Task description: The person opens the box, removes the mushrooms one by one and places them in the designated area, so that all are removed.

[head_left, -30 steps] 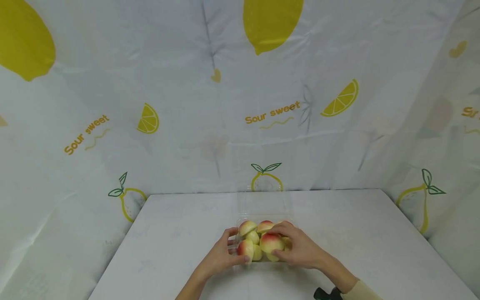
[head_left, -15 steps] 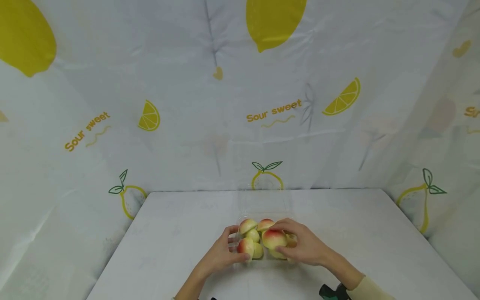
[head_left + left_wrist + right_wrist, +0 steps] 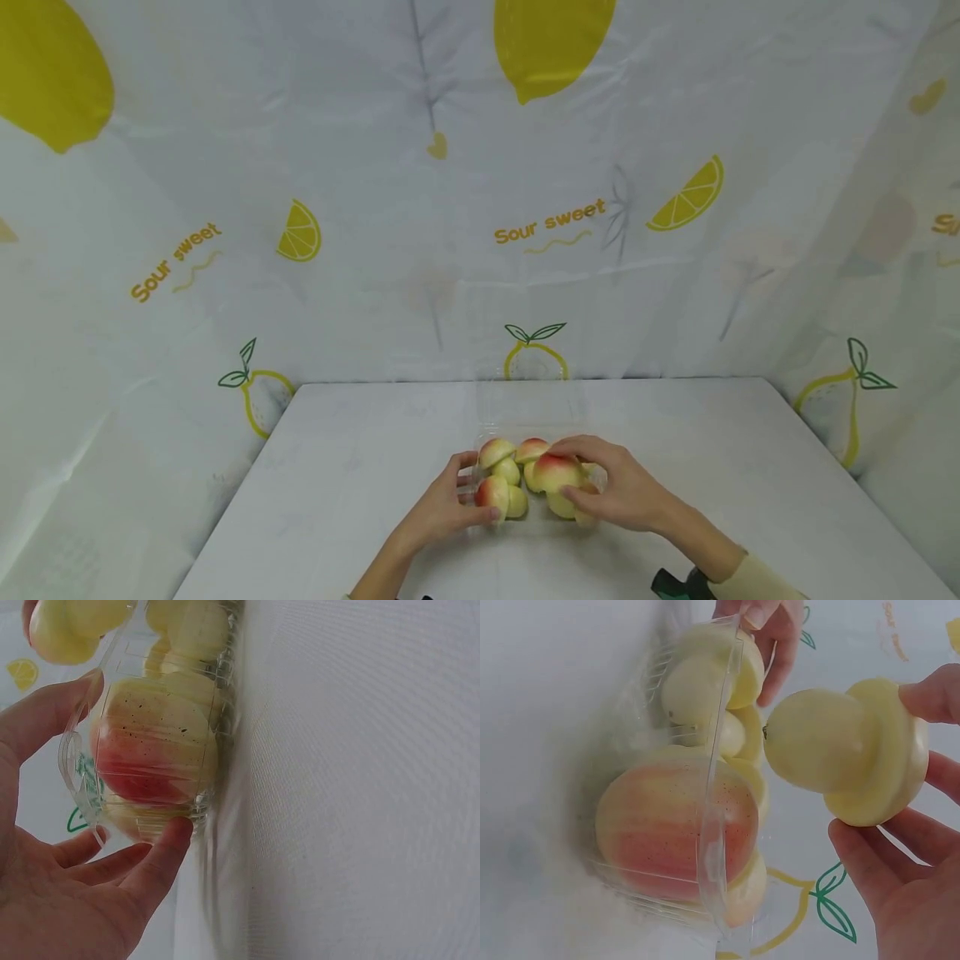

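Observation:
A clear plastic box (image 3: 711,855) holds several mushrooms with red-and-yellow caps and pale yellow stems; one mushroom (image 3: 154,742) shows through the wall in the left wrist view. My left hand (image 3: 442,508) grips the box's left side, thumb at the front rim and fingers along the wall. Between its thumb and fingers, my right hand (image 3: 626,492) holds another mushroom (image 3: 817,742) by the cap. That mushroom is over the box's right part, its stem pointing toward the box in the right wrist view. In the head view, this hand hides part of the box's right end.
The box's clear hinged lid (image 3: 528,407) stands raised at its back. Box and hands are on a white table (image 3: 360,450), with a lemon-printed cloth (image 3: 375,275) hanging behind it. A dark object (image 3: 682,583) is by the right sleeve.
My right hand has moved up and to the right with the mushroom it holds, uncovering more of the box's middle. The left hand keeps its grip in place.

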### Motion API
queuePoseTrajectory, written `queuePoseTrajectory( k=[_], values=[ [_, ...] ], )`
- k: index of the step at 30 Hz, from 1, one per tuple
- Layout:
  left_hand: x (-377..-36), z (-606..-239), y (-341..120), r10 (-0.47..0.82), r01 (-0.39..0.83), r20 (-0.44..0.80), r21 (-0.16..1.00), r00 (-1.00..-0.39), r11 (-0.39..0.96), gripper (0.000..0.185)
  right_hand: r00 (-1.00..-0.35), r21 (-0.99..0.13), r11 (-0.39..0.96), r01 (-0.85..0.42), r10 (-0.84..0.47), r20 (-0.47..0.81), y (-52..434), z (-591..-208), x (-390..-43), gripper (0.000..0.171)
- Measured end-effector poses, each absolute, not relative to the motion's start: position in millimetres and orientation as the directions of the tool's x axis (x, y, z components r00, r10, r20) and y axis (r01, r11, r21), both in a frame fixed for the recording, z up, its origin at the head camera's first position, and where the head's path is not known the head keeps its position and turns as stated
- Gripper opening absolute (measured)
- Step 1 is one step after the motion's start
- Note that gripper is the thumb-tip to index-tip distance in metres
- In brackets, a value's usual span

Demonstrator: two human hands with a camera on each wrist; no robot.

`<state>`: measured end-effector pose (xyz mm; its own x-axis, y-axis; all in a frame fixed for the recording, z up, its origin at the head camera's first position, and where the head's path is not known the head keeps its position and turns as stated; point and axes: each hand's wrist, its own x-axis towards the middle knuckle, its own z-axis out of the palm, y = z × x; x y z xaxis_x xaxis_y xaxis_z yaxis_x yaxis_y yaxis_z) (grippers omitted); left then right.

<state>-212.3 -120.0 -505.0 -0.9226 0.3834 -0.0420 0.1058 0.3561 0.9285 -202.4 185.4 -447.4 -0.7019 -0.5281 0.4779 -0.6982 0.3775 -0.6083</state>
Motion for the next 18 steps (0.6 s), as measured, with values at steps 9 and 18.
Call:
queuePoseTrajectory(
  k=[9, 18],
  values=[
    [-212, -506, -120, 0.387, 0.111, -0.038, 0.929, -0.921, 0.354, 0.090, -0.663, -0.559, 0.358, -0.748, -0.452, 0.597, 195, -441, -202, 0.044],
    [-213, -506, -121, 0.390, 0.106, -0.041, 0.931, -0.920, 0.348, 0.090, -0.657, -0.556, 0.350, -0.754, -0.406, 0.636, 207, -433, -206, 0.046]
  ],
)
